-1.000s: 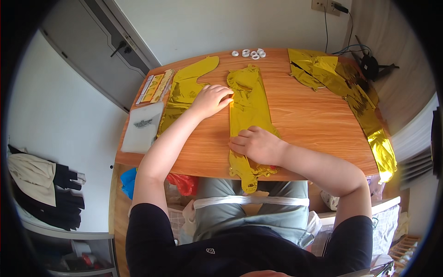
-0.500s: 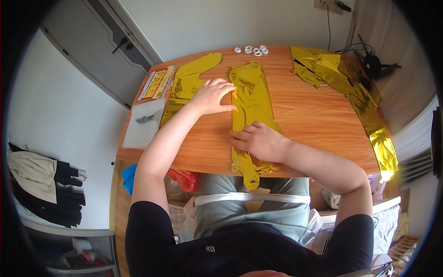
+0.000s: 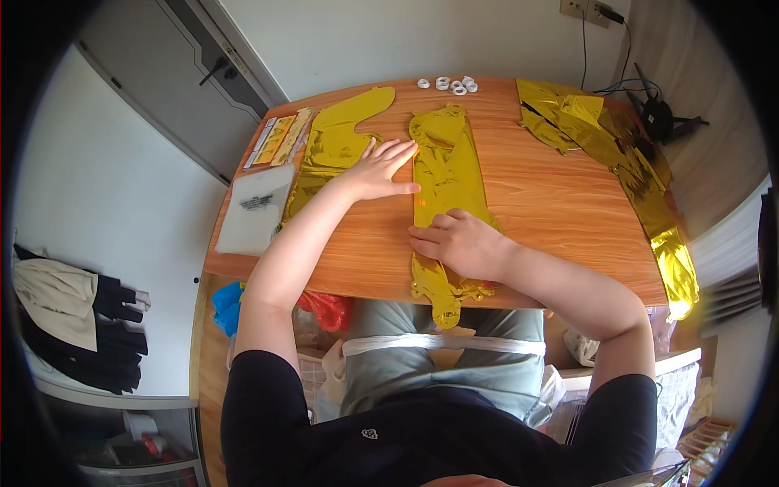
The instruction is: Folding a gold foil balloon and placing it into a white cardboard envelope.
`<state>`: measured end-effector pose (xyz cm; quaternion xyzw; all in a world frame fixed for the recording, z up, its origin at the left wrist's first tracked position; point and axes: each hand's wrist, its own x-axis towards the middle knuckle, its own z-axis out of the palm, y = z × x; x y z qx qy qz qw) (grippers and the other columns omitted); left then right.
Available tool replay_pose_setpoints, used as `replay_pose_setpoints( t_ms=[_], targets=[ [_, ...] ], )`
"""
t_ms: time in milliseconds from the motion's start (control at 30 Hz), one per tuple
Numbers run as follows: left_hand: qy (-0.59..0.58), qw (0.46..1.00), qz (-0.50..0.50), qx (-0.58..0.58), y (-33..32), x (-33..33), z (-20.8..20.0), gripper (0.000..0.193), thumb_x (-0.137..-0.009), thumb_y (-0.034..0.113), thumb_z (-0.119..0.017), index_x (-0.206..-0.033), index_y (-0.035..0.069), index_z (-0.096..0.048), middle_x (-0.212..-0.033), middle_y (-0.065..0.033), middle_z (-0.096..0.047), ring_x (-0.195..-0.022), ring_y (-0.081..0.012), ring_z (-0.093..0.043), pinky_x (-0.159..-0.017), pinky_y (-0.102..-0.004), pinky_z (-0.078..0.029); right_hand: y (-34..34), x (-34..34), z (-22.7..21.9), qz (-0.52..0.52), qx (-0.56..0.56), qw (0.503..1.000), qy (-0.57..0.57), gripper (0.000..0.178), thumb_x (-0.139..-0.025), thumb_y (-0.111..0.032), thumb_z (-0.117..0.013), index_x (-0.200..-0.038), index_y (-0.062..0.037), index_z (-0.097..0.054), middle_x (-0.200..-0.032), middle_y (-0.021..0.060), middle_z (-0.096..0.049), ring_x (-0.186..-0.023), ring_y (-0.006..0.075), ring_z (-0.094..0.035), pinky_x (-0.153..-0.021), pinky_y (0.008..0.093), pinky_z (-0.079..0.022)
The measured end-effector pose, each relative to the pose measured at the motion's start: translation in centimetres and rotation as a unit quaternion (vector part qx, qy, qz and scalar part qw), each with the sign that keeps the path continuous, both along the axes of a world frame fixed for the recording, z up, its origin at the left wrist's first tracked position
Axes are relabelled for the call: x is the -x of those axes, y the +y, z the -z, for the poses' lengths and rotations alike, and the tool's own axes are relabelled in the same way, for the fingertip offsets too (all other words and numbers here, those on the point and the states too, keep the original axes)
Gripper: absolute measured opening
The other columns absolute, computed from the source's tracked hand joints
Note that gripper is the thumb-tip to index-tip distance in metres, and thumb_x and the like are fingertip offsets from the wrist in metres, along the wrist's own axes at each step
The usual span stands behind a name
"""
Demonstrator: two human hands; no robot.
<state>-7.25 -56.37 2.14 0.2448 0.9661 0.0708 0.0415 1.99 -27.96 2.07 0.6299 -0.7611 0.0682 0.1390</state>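
Observation:
A flat, deflated gold foil balloon (image 3: pixel 450 174), folded into a long strip, lies in front of me, its near end hanging past the table edge. My left hand (image 3: pixel 380 172) rests at the strip's left edge, fingers spread, with thumb and fingertips touching the foil. Lower down, my right hand (image 3: pixel 462 242) lies over the strip with its fingers curled together, closed on the left edge of the foil. Left of them a second gold foil balloon (image 3: pixel 329 150) lies flat, partly covered by my left hand and forearm.
More gold foil (image 3: pixel 629 158) drapes along the table's right side, near a black router (image 3: pixel 657 118). Several small white rolls (image 3: pixel 454 85) sit at the back. A whitish plastic bag (image 3: pixel 253 211) and printed packets (image 3: pixel 277 140) lie left on the wooden table (image 3: pixel 552 235).
My left hand's fingers have straightened and spread further apart along the foil edge. My right hand stays on the strip, and the whole view has shifted slightly.

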Motion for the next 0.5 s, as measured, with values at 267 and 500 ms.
replay_pose_setpoints(
  t_ms=[267, 500],
  targets=[
    [0.014, 0.994, -0.006, 0.105, 1.4, -0.8, -1.2, 0.13, -0.073, 0.086, -0.069, -0.169, 0.013, -0.02, -0.175, -0.0095, -0.02, -0.162, -0.0305, -0.015, -0.13, -0.0594, 0.0, 0.2, 0.0, 0.2, 0.007, 0.002, 1.0, -0.01, 0.046, -0.085, -0.021, -0.069, -0.13, -0.0102, -0.066, -0.143, 0.0044, -0.064, -0.117, 0.023, -0.064, -0.101, 0.0386, -0.051],
    [0.001, 0.996, -0.011, 0.085, 1.5, -0.4, -1.7, 0.128, -0.074, 0.086, -0.068, -0.167, 0.01, -0.023, -0.173, -0.0124, -0.025, -0.162, -0.0311, -0.014, -0.13, -0.0601, 0.003, -0.1, 0.2, 0.0, 0.004, -0.003, 1.0, -0.013, 0.048, -0.086, -0.021, -0.067, -0.133, -0.0096, -0.065, -0.142, 0.004, -0.064, -0.117, 0.0229, -0.063, -0.103, 0.0382, -0.05]
  ],
)
